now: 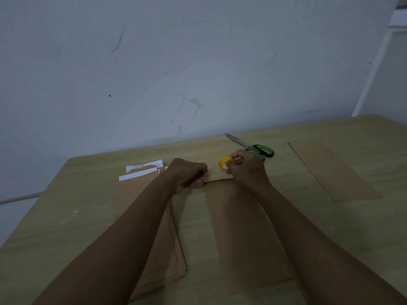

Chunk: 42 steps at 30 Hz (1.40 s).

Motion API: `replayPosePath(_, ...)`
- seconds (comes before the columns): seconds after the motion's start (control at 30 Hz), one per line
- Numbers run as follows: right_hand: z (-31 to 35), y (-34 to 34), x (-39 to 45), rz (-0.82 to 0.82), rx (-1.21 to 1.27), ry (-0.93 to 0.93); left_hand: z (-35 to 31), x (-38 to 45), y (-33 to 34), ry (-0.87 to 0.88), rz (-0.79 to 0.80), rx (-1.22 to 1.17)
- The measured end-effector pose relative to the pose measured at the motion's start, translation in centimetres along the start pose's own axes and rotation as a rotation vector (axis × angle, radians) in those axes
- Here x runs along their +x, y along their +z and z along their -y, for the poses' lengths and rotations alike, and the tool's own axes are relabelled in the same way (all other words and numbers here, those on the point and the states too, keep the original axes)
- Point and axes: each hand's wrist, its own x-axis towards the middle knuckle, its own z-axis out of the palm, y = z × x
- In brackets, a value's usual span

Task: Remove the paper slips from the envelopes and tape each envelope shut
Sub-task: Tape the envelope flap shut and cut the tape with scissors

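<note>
Nearest the camera, two bare forearms reach up the pale wood-grain table (66, 227). Between them lies a flat brown paper envelope (240, 234), long and matte, its far edge up at the hands. At nine o'clock of it sits a loose stack of brown envelopes (154, 249), white paper slips (141, 172) poking out of their far ends, so those are not yet emptied.

Now the hands. The left hand (189, 172) is curled tight at the envelope's far left corner, fingers together, apparently pinching something there; a tape end, I'd judge, though it's too thin to see. The right hand (246, 168) grips a small yellow roll of tape (224, 162), fingers clamped round it.

So we're taping. Next move calls for tension across the flap, then a cut.

Beyond, at one o'clock, steel scissors with green-and-black handles (253, 146). At three o'clock, well apart, a single flat brown envelope (334, 170).
</note>
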Motion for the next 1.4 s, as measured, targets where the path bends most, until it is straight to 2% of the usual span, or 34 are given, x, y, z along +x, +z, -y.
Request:
replayPosePath(0.17, -1.2, 0.4, -0.6, -0.017, -0.096, -0.04, 0.1, 0.1, 0.3, -0.036, 0.017, 0.024)
replayPosePath(0.3, -1.3, 0.4, -1.2, -0.036, -0.171, -0.097, 0.3, 0.3, 0.1, -0.089, 0.089, 0.081)
replayPosePath(0.8, -1.9, 1.2, -2.5, -0.056, -0.228, -0.201, -0.6, 1.4, -0.1, -0.216, 0.209, 0.66)
replayPosePath(1.4, -1.8, 1.1, -2.5, -0.062, -0.269, -0.234, -1.4, 1.6, 0.7, -0.228, 0.254, 0.86)
